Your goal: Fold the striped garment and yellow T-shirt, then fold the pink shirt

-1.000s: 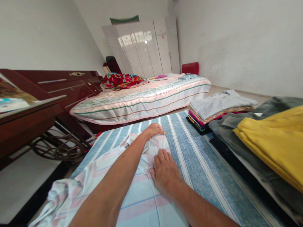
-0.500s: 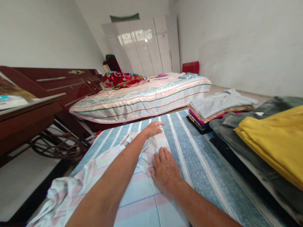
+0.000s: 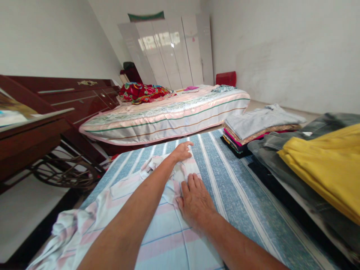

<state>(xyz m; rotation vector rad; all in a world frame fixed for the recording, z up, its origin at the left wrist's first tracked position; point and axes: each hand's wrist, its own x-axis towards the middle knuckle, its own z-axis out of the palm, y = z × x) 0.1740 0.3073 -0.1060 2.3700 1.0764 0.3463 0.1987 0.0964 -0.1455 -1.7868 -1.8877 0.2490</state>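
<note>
A pale pink, white and light-blue checked shirt [image 3: 157,240] lies spread on a blue and white striped sheet [image 3: 242,195]. My left hand [image 3: 182,151] reaches across to the shirt's far end near the collar, fingers stretched out and resting on the cloth. My right hand [image 3: 195,200] lies flat on the shirt's right edge, fingers together and extended, pressing the fabric down. Neither hand grips anything. The shirt's near sleeve is bunched at the lower left.
A stack of folded clothes [image 3: 258,125] sits at the right, with grey trousers [image 3: 303,150] and a yellow garment [image 3: 329,165] nearer. A striped mattress [image 3: 168,116] with a red floral bundle [image 3: 140,92] lies beyond. A dark wooden table [image 3: 30,138] stands left; white wardrobe [image 3: 168,52] behind.
Both hands have stayed on the shirt. The left hand has slid slightly along the far end, and the view has shifted a little.
</note>
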